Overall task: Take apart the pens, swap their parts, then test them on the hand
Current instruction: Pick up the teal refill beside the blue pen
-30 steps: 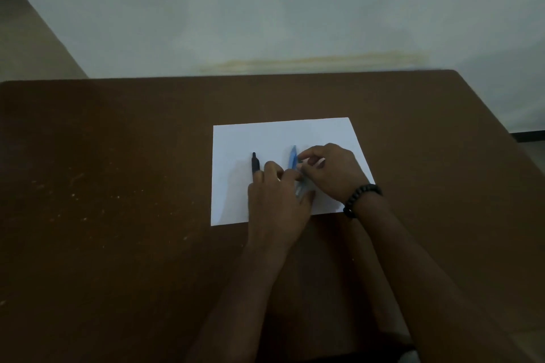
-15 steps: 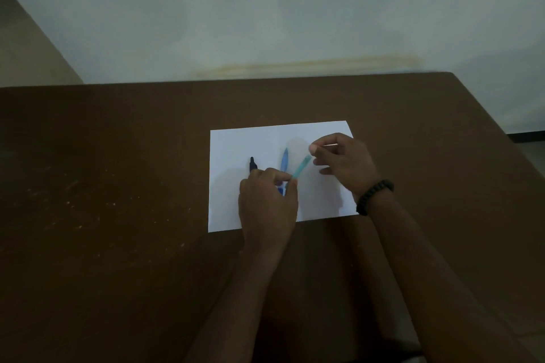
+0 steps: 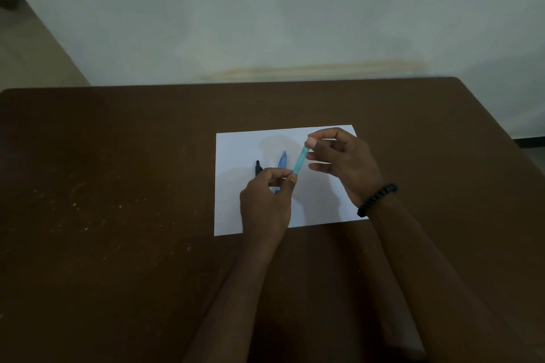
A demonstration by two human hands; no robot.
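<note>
Wall (image 3: 265, 15): pale, plain, with a faint yellowish streak low down, rising behind the far edge of the table.

Table (image 3: 118, 215): dark brown top, lightly speckled on its left part, filling most of the view.

Sheet of paper (image 3: 236, 153): white, lying flat near the middle of the table.

Right hand (image 3: 345, 162): raised over the paper's right part, thumb and forefinger pinching the upper end of the teal pen; a black bead bracelet (image 3: 377, 200) circles the wrist.

Left hand (image 3: 265, 203): over the paper's near part, fingertips pinching the lower end of the same pen.

Teal pen (image 3: 300, 160): translucent, tilted, held between both hands above the sheet.

Blue pen (image 3: 282, 160): lying on the paper just left of the teal one, partly hidden by the left hand.

Black pen (image 3: 257, 167): on the paper further left, only its far end showing past the left hand.
</note>
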